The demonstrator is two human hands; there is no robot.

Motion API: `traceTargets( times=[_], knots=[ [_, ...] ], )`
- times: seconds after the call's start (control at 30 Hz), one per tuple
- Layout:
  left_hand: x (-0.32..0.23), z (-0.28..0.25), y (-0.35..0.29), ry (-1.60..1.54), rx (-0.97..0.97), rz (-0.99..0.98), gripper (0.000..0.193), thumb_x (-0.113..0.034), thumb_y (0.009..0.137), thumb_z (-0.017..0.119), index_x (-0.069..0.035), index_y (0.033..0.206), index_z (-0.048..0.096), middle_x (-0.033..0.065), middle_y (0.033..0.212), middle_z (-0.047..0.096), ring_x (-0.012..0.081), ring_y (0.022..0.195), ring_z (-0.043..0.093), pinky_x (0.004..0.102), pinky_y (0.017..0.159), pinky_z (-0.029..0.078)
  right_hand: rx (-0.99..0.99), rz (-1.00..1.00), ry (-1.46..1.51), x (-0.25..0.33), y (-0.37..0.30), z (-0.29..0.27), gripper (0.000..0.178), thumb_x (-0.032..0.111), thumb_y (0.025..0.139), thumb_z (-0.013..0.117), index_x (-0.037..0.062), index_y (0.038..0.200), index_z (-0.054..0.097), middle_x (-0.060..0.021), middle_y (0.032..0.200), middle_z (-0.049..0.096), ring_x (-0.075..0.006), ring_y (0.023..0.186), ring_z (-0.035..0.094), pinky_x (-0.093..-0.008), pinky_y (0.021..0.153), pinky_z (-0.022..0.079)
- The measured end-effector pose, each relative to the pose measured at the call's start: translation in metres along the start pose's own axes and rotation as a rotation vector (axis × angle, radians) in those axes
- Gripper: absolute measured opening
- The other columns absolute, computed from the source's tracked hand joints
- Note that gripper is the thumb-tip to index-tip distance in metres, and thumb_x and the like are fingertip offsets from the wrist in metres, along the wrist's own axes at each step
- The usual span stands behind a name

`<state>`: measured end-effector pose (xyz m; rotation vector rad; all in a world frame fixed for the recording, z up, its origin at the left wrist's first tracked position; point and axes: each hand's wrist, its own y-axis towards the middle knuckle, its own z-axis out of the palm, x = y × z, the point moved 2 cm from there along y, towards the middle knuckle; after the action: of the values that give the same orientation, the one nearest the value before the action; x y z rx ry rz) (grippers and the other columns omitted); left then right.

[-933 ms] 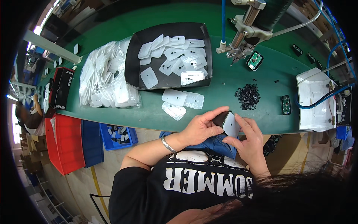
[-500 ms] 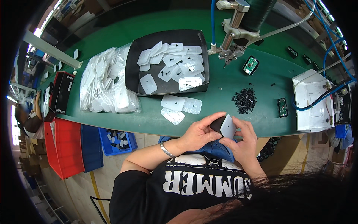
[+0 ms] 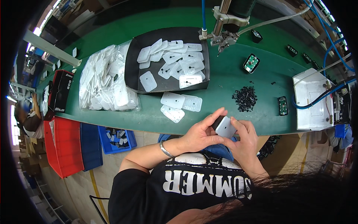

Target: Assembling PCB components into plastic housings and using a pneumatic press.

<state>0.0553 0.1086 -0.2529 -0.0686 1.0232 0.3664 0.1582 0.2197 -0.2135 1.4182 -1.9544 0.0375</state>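
Between both hands, just over the table's front edge, is a small black box-shaped case with a pale grey cover plate point(image 3: 226, 127) on its upper face. A small dark hole shows in the plate. My left hand point(image 3: 201, 133) is closed around the black side of the case, thumb toward the near edge. My right hand point(image 3: 245, 139) grips the other side, with fingers and thumb along the plate's edges. Loose white plates point(image 3: 173, 100) lie on the green table beyond my left hand. A heap of small black parts point(image 3: 245, 99) lies beyond my right hand.
A black tray point(image 3: 167, 90) holds more white plates, beside a clear bag point(image 3: 106, 84) full of them. An arm-mounted tool point(image 3: 223, 35) hangs above the table. Open cases with green circuit boards point(image 3: 251, 63) point(image 3: 282, 106) lie to the right, near a white box point(image 3: 311, 100).
The case has been turned and tilted in my hands, so the pale plate now faces up more fully. The hanging tool has shifted up and left in the picture, uncovering a black case behind it.
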Motion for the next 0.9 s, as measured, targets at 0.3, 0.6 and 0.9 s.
traceTargets(
  times=[0.3,0.6,0.9],
  knots=[
    [-0.01,-0.008,0.002,0.271,-0.099,0.01,0.055,-0.008,0.085,0.048,-0.001,0.134,0.022,0.0123,0.132,0.034,0.0184,0.12,0.035,0.0306,0.097,0.031,0.035,0.211,0.58,-0.009,0.0,0.017,0.052,0.013,0.068,0.071,0.0041,0.115,0.05,-0.0105,0.102,0.052,-0.0176,0.088,0.054,-0.028,0.07,0.048],
    [-0.017,-0.016,0.007,0.252,-0.197,-0.011,0.047,-0.008,0.086,0.047,0.0,0.129,0.03,0.0124,0.127,0.04,0.0167,0.115,0.039,0.0301,0.096,0.032,0.289,0.331,0.679,-0.011,0.01,0.028,0.036,0.016,0.088,0.05,0.001,0.12,0.047,-0.0107,0.096,0.057,-0.013,0.083,0.053,-0.0228,0.073,0.042],
    [-0.027,-0.03,-0.008,0.049,-0.361,-0.012,0.044,-0.001,0.082,0.051,-0.003,0.125,0.039,0.0094,0.106,0.055,0.0151,0.096,0.054,0.0292,0.087,0.043,0.068,-0.023,0.317,0.005,0.042,-0.004,0.022,0.008,0.084,0.053,-0.002,0.104,0.056,-0.0063,0.091,0.055,-0.0112,0.08,0.053,-0.0234,0.069,0.045]
  ],
)
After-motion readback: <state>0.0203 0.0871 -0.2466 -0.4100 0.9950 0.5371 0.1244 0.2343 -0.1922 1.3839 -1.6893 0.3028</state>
